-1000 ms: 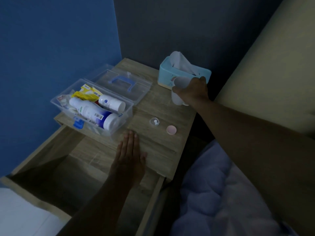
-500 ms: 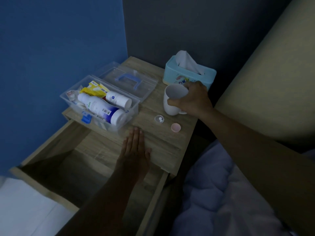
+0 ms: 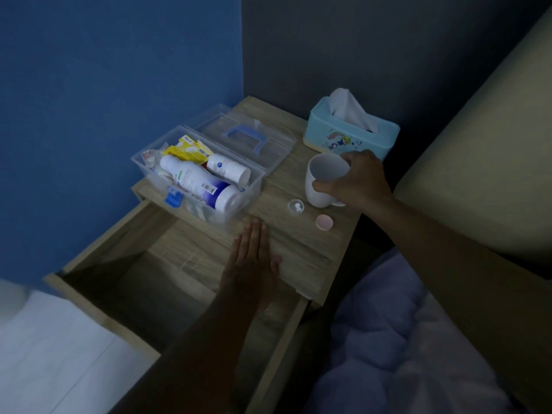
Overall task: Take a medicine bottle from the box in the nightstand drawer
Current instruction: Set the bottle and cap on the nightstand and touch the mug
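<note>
A clear plastic box (image 3: 140,162) stands open on the nightstand top (image 3: 298,243), its lid (image 3: 248,138) folded back behind it. Inside lie a large white bottle with a blue band (image 3: 197,183), a smaller white medicine bottle (image 3: 228,170) and yellow packets (image 3: 188,149). My left hand (image 3: 254,261) rests flat, fingers together, on the nightstand's front edge, just right of the box. My right hand (image 3: 358,183) grips a white cup (image 3: 324,182) standing on the top. The drawer (image 3: 143,294) below is pulled open.
A small clear cap with white pills in it (image 3: 296,207) and a pink cap (image 3: 324,222) lie in front of the cup. A light blue tissue box (image 3: 349,132) sits at the back right. Bedding (image 3: 403,339) lies at the lower right.
My right hand has brought the white cup from beside the tissue box toward me and set it down near the two caps. My left hand has stayed in place.
</note>
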Available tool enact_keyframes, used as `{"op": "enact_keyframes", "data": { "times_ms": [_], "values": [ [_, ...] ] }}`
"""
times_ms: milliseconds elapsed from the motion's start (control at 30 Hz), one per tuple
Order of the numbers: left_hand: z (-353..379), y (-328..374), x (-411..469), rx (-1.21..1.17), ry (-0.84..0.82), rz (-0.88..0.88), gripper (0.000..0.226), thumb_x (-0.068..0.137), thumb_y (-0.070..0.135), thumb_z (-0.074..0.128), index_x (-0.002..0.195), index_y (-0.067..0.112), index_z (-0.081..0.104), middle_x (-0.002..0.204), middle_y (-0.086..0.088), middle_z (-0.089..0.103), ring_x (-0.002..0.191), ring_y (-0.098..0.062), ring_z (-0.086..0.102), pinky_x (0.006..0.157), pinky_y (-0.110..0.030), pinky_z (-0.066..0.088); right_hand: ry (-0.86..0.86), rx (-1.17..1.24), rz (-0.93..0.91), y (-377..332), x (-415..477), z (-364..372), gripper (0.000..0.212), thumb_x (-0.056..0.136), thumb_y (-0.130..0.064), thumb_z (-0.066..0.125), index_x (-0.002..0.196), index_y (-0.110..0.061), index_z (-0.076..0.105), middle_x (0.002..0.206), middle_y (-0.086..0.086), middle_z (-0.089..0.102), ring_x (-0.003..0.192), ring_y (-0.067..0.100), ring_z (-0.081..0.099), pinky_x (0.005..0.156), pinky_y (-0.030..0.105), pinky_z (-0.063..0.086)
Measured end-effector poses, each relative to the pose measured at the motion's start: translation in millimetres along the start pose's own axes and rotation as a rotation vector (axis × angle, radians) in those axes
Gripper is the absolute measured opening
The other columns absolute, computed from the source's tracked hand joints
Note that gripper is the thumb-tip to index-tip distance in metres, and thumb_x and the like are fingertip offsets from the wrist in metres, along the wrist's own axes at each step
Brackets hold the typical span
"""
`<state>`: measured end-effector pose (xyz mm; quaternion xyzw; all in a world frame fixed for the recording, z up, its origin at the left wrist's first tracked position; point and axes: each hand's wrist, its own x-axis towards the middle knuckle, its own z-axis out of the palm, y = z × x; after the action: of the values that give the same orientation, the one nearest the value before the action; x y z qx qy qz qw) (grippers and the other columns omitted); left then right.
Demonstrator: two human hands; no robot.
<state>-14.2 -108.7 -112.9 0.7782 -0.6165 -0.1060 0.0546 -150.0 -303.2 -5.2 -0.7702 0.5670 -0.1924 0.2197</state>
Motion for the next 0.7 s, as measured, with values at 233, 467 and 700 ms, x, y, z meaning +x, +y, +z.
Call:
{"op": "enact_keyframes", "data": {
  "times_ms": [233, 467, 700],
  "values": [
    [-4, 1, -2, -0.026, -0.020, -0.006, 0.070, 0.102, 0.045, 0.019, 0.156, 0.009, -0.005, 0.164, -0.013, -0.009, 0.152, -0.024, -0.007, 0.124, -0.041, -0.001, -0.040, 0.004, 0.043, 1, -2, -1, 0.080, 0.059, -0.052, 0.086, 0.121, -0.007, 0.064, 0.117, 0.011, 0.063, 0.110, 0.025, 0.060, 0.089, 0.039, 0.054],
    [-25, -21, -2, -0.238, -0.166, 0.111, 0.078, 0.100, 0.038, 0.041, 0.156, 0.012, -0.006, 0.165, -0.008, -0.010, 0.152, -0.024, -0.010, 0.122, -0.037, -0.004, -0.098, -0.039, 0.081, -20, -9, -9, 0.105, 0.064, -0.047, 0.088, 0.146, -0.007, 0.036, 0.141, 0.014, 0.046, 0.129, 0.029, 0.046, 0.104, 0.041, 0.045],
    [-36, -71, -39, -0.429, 0.214, 0.134, 0.049, 0.094, 0.007, 0.049, 0.143, 0.016, 0.049, 0.152, -0.004, 0.043, 0.143, -0.013, 0.033, 0.119, -0.035, 0.029, -0.047, 0.200, -0.153, -68, -35, 33, 0.048, 0.083, -0.036, 0.068, 0.124, -0.016, 0.056, 0.106, -0.003, 0.064, 0.096, 0.014, 0.063, 0.066, 0.017, 0.041]
  ]
}}
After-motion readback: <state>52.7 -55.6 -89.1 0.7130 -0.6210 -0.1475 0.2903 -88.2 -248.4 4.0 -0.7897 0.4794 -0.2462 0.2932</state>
